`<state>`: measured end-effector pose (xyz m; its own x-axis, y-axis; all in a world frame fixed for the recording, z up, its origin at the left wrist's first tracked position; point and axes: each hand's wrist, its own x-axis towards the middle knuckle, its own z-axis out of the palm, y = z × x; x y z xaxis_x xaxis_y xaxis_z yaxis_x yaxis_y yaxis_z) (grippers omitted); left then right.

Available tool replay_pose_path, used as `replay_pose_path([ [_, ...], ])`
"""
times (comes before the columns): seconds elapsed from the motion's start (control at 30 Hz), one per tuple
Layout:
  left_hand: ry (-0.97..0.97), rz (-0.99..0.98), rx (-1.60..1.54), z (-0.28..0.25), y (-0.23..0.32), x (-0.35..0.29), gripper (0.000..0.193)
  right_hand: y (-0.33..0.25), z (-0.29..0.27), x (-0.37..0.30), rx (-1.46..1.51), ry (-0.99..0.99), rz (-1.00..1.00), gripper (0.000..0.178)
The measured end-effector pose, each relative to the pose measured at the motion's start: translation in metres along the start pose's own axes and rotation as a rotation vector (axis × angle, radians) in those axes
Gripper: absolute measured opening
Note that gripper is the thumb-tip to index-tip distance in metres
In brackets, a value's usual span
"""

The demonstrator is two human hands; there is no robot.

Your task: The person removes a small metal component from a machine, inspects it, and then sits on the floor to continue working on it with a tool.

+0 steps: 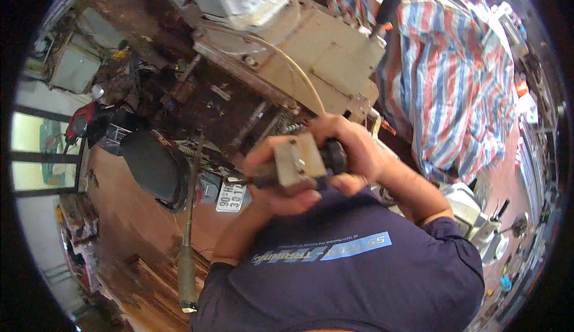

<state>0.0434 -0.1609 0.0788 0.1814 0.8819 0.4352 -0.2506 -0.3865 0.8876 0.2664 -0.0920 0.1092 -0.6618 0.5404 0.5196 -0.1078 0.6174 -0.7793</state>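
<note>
A squarish grey-tan metal block (299, 163) is held up in front of my chest, between my two hands. My left hand (276, 197) is closed around its left side, with the thumb along the lower edge. My right hand (359, 152) is wrapped round the right side, where a round black knob (333, 156) sticks out against the palm. A dark, blurred part shows at the block's left, inside my left hand; its kind I cannot make out. Just beyond my right hand, a cream cable (293, 66) curves down from the machine.
Ahead stands a worn machine with a beige top plate (344, 51) and a black-gripped lever (391, 2). A striped tarpaulin (454, 75) covers something at the right. To my left are a motorbike (155, 167), a long bar with a thick handle (187, 272) and wooden planks (149, 290).
</note>
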Motion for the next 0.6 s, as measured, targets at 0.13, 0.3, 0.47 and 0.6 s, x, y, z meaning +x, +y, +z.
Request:
replay_pose_path([
  [0.13,0.296,-0.230,-0.335,-0.002,-0.019,-0.021,0.085,-0.014,-0.030,0.009,-0.013,-0.180,0.197,0.068],
  [0.3,0.401,-0.420,-0.780,-0.007,-0.038,-0.038,0.090,-0.022,-0.045,0.005,0.005,-0.163,0.223,0.096],
  [0.47,0.532,-0.293,0.363,-0.003,-0.052,-0.032,0.094,-0.018,-0.062,-0.023,0.339,0.165,0.328,0.075],
  [0.6,0.649,-0.363,-0.685,-0.003,-0.041,-0.019,0.086,-0.013,-0.076,-0.054,0.227,0.717,0.323,0.032],
])
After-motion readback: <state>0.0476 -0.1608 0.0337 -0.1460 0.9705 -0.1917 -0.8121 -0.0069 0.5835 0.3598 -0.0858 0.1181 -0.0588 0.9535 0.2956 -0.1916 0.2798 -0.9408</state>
